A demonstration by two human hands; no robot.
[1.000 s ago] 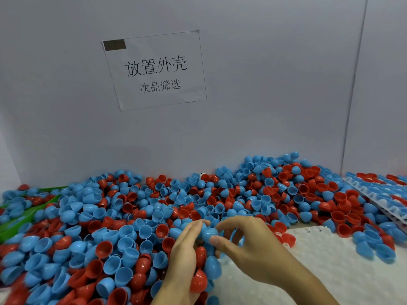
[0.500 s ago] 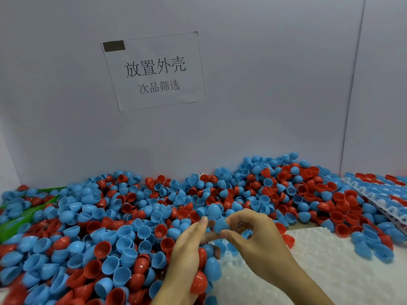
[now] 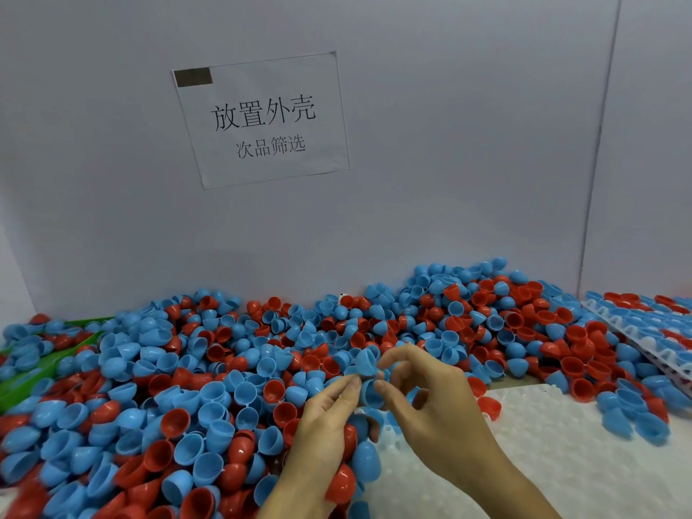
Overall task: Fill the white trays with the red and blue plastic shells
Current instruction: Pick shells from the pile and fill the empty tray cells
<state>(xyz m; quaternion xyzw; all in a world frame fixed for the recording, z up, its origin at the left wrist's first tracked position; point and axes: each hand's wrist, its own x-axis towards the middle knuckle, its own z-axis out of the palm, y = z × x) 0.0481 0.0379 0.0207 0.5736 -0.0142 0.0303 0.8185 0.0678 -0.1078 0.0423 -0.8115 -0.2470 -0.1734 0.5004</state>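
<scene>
A deep heap of red and blue plastic shells (image 3: 232,376) covers the table from the left edge to the back right. A white dimpled tray (image 3: 561,455) lies at the front right, partly under the heap. My left hand (image 3: 318,440) cradles several red and blue shells against its palm, and its fingertips pinch a blue shell (image 3: 369,393). My right hand (image 3: 430,402) meets it over the tray's left edge and pinches another blue shell (image 3: 365,363) just above.
A grey wall with a paper sign (image 3: 262,119) stands right behind the heap. A second white tray (image 3: 644,331), filled with shells, sits at the far right. A green bin edge (image 3: 33,376) shows at the left.
Both hands have lifted slightly and the blue shell at the fingertips has been turned and pulled upward. The left hand still cradles its shells.
</scene>
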